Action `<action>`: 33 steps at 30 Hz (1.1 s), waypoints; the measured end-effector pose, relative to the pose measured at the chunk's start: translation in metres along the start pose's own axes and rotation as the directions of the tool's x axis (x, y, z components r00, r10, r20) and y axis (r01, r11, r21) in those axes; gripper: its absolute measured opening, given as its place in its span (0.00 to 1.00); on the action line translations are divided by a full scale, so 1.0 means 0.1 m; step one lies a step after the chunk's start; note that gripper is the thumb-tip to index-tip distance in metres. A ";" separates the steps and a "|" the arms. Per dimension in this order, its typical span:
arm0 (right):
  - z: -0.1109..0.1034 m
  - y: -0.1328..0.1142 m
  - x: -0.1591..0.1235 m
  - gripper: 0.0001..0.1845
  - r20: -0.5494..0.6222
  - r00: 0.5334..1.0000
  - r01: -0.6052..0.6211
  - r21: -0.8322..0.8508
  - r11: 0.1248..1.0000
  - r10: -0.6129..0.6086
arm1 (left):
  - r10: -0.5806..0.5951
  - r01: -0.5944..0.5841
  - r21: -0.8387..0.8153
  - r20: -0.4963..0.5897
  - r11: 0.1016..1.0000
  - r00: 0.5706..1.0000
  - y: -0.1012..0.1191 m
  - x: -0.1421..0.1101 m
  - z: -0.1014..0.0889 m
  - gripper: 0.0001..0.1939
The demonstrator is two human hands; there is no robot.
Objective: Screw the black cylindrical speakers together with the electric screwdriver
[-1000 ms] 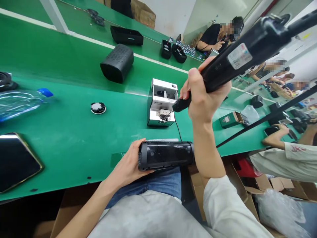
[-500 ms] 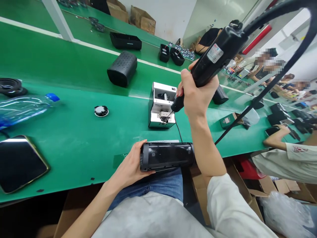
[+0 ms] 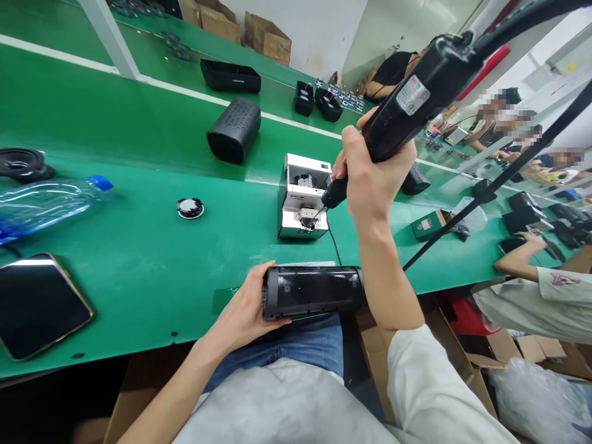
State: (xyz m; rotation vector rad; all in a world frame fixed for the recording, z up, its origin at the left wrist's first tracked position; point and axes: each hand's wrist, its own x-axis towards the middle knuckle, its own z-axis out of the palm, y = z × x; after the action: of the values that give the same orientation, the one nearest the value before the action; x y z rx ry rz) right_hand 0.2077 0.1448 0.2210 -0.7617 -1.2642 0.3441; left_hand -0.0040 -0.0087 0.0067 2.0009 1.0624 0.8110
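My left hand (image 3: pixel 247 302) grips the left end of a black speaker (image 3: pixel 314 290), which lies sideways at the table's front edge above my lap. Raised over the table, my right hand (image 3: pixel 377 172) is wrapped round a black corded electric screwdriver (image 3: pixel 407 102). Its thin bit points down and left, with the tip at the front outlet of a white screw feeder (image 3: pixel 305 197). Whether a screw sits on the tip is too small to tell. My right forearm hides the speaker's right end.
On the left lie a clear bottle with a blue cap (image 3: pixel 50 200), a phone (image 3: pixel 44 305) and a small round white-and-black part (image 3: pixel 190 208). A black speaker housing (image 3: pixel 234 129) stands behind. A green box (image 3: pixel 430 225) is at right, near a co-worker's arm (image 3: pixel 520 253). The screwdriver's cable crosses the right side.
The screwdriver's rear end has swung and its cable has shifted, while the bit tip stays at the screw feeder's outlet. My left hand keeps its hold on the speaker. The view has shifted slightly.
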 end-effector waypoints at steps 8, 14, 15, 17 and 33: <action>0.00 0.04 0.06 0.38 0.006 0.989 -0.149 -0.065 0.987 0.150 | 0.003 -0.003 0.021 0.005 1.000 1.000 -0.01 0.00 -0.01 0.58; -0.25 -0.23 0.00 0.26 0.040 0.995 -0.093 -0.022 0.995 0.094 | 0.005 -0.005 0.012 0.002 1.000 1.000 0.01 0.01 -0.03 0.57; -0.32 -0.32 -0.01 0.21 0.043 0.997 -0.069 -0.010 0.998 0.070 | 0.006 -0.006 0.014 -0.001 1.000 1.000 0.01 0.01 -0.03 0.57; -0.47 -0.51 -0.04 0.12 0.041 0.998 -0.046 -0.002 0.999 0.047 | 0.006 -0.006 0.016 -0.008 1.000 1.000 0.02 0.01 -0.02 0.56; -0.89 -0.83 -0.15 0.10 -0.036 0.990 -0.135 -0.022 0.991 0.134 | -0.040 0.040 0.005 0.012 0.999 0.999 -0.03 0.00 -0.03 0.56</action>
State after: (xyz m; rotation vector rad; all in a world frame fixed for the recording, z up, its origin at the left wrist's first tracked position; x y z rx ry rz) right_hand 0.2727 0.0478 0.2569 -0.8722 -1.1891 0.4235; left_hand -0.0071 -0.0065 0.0063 1.9796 1.0952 0.7752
